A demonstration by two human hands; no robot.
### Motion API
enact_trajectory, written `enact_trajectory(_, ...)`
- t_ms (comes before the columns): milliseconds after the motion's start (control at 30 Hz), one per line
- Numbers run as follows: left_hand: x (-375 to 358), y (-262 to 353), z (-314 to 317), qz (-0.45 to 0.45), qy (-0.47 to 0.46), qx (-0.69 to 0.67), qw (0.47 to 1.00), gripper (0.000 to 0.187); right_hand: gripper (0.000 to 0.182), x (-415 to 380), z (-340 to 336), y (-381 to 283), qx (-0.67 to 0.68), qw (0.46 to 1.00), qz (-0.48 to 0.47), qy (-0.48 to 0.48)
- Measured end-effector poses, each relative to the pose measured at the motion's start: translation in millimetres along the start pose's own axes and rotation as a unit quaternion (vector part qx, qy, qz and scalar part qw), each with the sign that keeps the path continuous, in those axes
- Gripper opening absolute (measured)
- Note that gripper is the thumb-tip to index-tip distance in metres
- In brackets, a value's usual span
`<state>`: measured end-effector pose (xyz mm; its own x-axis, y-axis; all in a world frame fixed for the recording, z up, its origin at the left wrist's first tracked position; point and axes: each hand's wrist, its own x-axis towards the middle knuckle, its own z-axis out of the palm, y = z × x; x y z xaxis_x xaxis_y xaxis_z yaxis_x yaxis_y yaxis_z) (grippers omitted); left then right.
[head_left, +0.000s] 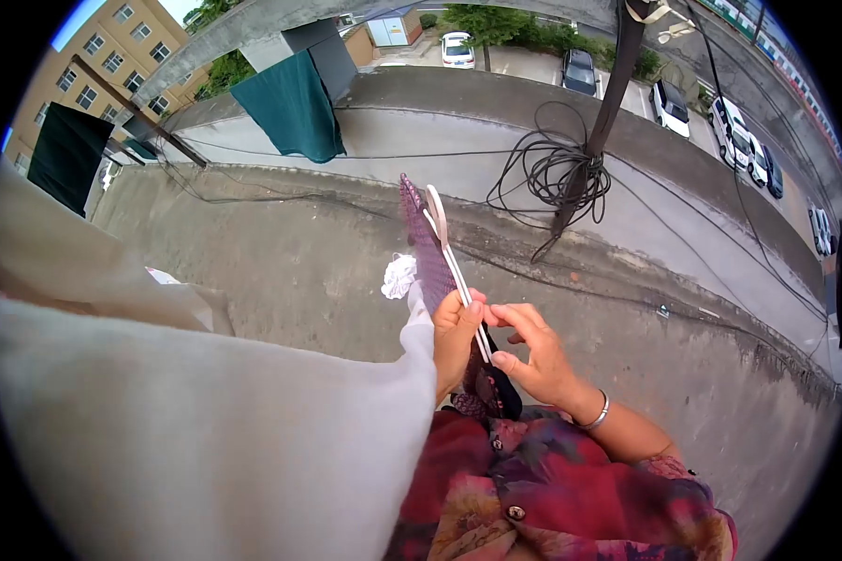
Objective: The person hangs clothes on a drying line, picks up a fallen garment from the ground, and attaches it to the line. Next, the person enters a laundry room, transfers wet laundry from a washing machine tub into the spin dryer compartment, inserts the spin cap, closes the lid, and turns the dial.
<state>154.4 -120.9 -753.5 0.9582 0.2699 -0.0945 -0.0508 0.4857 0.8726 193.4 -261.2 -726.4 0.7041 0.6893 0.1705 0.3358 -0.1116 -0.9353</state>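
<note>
My left hand is closed round a white clothes hanger, whose thin bars run up to a curved, pale upper part. Just right of it, my right hand has its fingers partly spread, with the fingertips at the lower end of the hanger; whether they grip it is unclear. Behind the hanger hangs a purple patterned cloth, with a dark part below my hands. A white bunched cloth shows left of the purple one.
Large pale cloth fills the left side, close by. A rusty post carries coiled black cable. Green cloths hang near a low parapet wall. Cables run along the concrete floor. Cars are parked beyond the wall.
</note>
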Motion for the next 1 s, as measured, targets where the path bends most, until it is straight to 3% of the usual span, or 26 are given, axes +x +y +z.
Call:
enact_trajectory(67, 7, -10, 7, 0.012, 0.013, 0.0, 1.0, 0.015, 0.066, -22, -4, -4, -0.058, 0.998, 0.017, -0.027)
enact_trajectory(167, 11, -16, 27, 0.008, 0.026, 0.025, 0.999, 0.017, 0.056, -40, -20, 16, -0.089, 0.996, 0.016, -0.024)
enact_trajectory(367, 19, -6, 53, 0.002, -0.032, 0.163, 0.986, 0.029, 0.027, -62, -41, 20, 0.051, 0.987, 0.131, 0.081)
enact_trajectory(500, 27, -14, 84, 0.03, -0.032, 0.239, 0.97, 0.027, 0.022, -72, -75, 21, 0.031, 0.989, 0.061, 0.129)
enact_trajectory(567, 23, -15, 88, 0.022, -0.024, 0.176, 0.984, 0.024, 0.022, -79, -80, 21, 0.151, 0.973, 0.143, 0.101)
enact_trajectory(667, 24, -12, 100, 0.052, 0.03, 0.176, 0.983, 0.022, 0.021, -79, -93, 20, 0.128, 0.977, 0.104, 0.136)
enact_trajectory(700, 24, -3, 101, 0.055, 0.043, 0.15, 0.986, 0.021, 0.021, -79, -94, 21, 0.229, 0.955, 0.121, 0.145)
enact_trajectory(867, 34, 15, 88, 0.088, 0.071, 0.076, 0.991, 0.018, 0.018, -78, -127, 20, 0.096, 0.975, 0.056, 0.194)
enact_trajectory(933, 28, 25, 85, 0.106, 0.098, 0.087, 0.986, 0.016, 0.017, -73, -142, 17, 0.148, 0.964, 0.082, 0.206)
enact_trajectory(1000, 33, 37, 69, 0.143, 0.105, 0.062, 0.982, 0.015, 0.018, -56, -154, -1, 0.304, 0.924, 0.103, 0.207)
